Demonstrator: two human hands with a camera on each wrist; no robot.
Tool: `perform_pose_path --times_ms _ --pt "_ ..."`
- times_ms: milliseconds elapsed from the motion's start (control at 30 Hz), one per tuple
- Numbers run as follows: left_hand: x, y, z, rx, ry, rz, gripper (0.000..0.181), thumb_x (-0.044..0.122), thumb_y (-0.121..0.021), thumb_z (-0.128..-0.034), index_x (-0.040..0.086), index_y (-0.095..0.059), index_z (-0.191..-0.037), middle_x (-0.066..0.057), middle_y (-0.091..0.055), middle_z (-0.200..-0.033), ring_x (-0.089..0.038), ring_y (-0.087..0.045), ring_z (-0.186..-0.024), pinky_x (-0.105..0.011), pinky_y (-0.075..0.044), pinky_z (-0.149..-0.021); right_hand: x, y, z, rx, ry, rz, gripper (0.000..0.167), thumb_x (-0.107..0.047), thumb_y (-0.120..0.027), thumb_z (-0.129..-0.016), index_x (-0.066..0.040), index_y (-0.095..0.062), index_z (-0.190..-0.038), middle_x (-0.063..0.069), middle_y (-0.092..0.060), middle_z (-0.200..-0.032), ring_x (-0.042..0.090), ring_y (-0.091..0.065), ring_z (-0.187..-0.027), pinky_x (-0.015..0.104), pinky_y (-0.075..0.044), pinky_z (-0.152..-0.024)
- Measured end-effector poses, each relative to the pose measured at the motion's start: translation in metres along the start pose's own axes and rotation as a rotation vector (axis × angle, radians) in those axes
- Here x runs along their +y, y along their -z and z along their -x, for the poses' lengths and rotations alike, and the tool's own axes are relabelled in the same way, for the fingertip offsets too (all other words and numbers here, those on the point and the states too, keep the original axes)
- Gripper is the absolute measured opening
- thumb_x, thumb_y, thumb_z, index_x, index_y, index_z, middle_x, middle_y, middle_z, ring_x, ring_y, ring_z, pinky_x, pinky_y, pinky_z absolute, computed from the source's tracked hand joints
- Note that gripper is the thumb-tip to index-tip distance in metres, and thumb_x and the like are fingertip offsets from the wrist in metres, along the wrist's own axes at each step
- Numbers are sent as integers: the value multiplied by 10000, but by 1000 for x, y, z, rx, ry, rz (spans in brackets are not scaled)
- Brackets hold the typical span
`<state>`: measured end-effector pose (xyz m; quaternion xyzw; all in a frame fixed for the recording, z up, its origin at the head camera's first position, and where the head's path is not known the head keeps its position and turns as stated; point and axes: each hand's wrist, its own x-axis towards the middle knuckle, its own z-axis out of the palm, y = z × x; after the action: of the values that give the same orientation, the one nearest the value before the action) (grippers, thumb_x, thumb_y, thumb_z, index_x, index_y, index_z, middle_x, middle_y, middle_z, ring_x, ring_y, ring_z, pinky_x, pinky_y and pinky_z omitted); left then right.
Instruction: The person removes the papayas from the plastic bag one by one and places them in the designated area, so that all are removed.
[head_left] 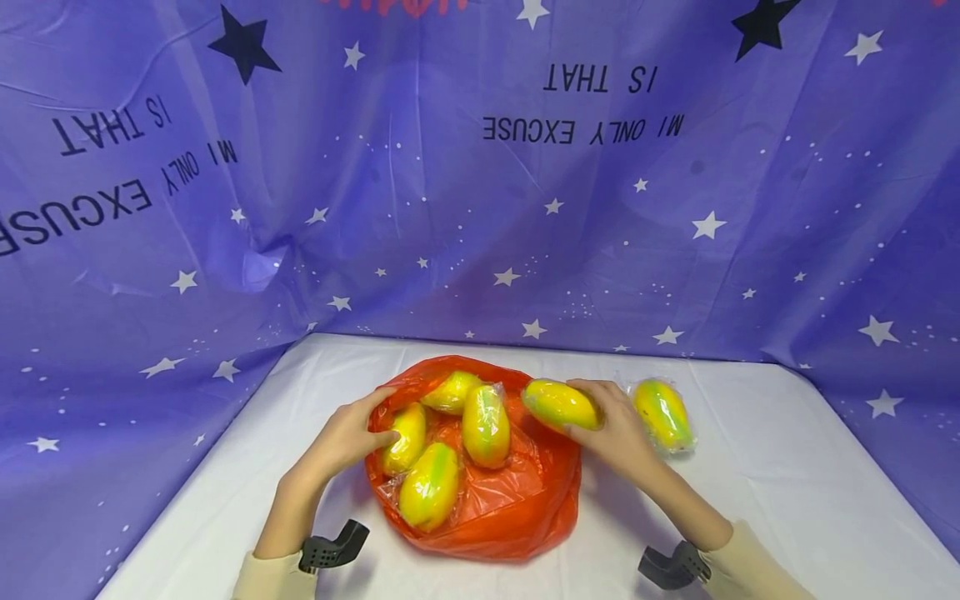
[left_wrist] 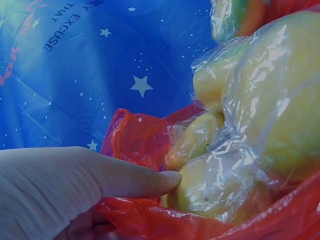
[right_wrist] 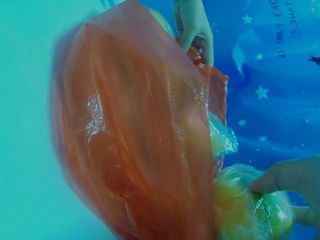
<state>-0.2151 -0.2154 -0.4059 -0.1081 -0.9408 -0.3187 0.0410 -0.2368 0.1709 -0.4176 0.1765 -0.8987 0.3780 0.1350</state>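
Observation:
A red plastic bag [head_left: 502, 521] lies with its mouth spread, several yellow-green fruits in clear wrap inside, among them one [head_left: 429, 487] at the front and one [head_left: 487, 427] in the middle. My left hand [head_left: 343, 433] grips the bag's left rim, its thumb touching a wrapped fruit [left_wrist: 215, 190] in the left wrist view; its other fingers are mostly hidden. My right hand [head_left: 618, 429] holds a wrapped fruit [head_left: 561, 404] over the bag's right rim. The right wrist view shows the right hand [right_wrist: 295, 182] with thumb and fingers round that fruit [right_wrist: 250, 205].
Another wrapped fruit [head_left: 663, 415] lies on the white table [head_left: 765, 475] to the right of the right hand. A purple cloth with stars [head_left: 450, 208] hangs behind and along the sides of the table.

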Motion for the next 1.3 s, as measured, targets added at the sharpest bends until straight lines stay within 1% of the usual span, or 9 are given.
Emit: perform_pose_path --times_ms 233,400,567,667,800,1000,1100,1233,1300 --pt "0 0 0 -4 3 1 633 109 -744 -805 58 -504 -1388 -210 -567 -1305 -429 -517 -1185 -584 -386 -992 4 10 5 25 -27 -19 582 -147 -787 -773 -132 -574 -1314 154 -535 -1264 342 -475 -1171 609 -383 -964" --pt "1 1 1 -1 -5 -6 625 115 -747 -799 57 -514 -1377 -211 -578 -1289 -424 -530 -1169 -580 -397 -981 5 15 9 46 -27 -10 583 -128 -788 -758 -116 -578 -1301 166 -541 -1254 345 -473 -1162 602 -382 -961" --pt "4 3 2 -2 -15 -7 620 122 -740 -796 46 -518 -1370 -212 -581 -1284 -420 -533 -1166 -571 -398 -984 4 21 12 61 -47 -3 585 -112 -776 -759 -101 -574 -1308 181 -535 -1264 352 -475 -1153 620 -386 -945" --pt "5 3 3 -6 -12 -6 620 119 -737 -799 47 -515 -1373 -211 -579 -1287 -418 -530 -1172 -570 -395 -988 5 27 14 66 -68 -18 583 -109 -772 -769 -99 -568 -1315 170 -533 -1264 337 -472 -1137 608 -393 -938" --pt "4 2 3 -6 -9 -7 620 113 -737 -798 49 -515 -1374 -212 -581 -1283 -419 -533 -1166 -573 -399 -981 9 36 18 88 -77 -36 578 -97 -775 -771 -78 -567 -1310 170 -531 -1241 337 -448 -1140 585 -367 -941" --pt "5 2 2 -9 10 -4 622 116 -737 -802 55 -512 -1379 -205 -578 -1291 -417 -528 -1175 -572 -393 -990 16 52 26 97 -105 -31 580 -134 -776 -793 -65 -548 -1322 196 -476 -1318 392 -439 -1191 649 -345 -934" --pt "5 2 2 -10 9 -5 620 114 -738 -804 55 -513 -1379 -207 -579 -1289 -420 -528 -1172 -572 -394 -989 17 59 29 94 -127 -16 587 -159 -772 -805 -78 -537 -1337 197 -478 -1316 389 -451 -1175 616 -380 -886" --pt "4 2 2 -8 -2 -8 618 114 -739 -803 52 -515 -1376 -210 -580 -1286 -425 -531 -1167 -577 -397 -983 20 67 31 103 -150 9 591 -192 -769 -816 -93 -531 -1348 193 -489 -1284 367 -463 -1137 529 -393 -831" --pt "4 2 2 -7 -2 -8 621 114 -737 -804 50 -512 -1378 -211 -576 -1292 -427 -527 -1172 -578 -394 -986 21 70 32 109 -155 11 596 -205 -769 -820 -89 -527 -1352 196 -487 -1280 369 -460 -1136 540 -399 -832"
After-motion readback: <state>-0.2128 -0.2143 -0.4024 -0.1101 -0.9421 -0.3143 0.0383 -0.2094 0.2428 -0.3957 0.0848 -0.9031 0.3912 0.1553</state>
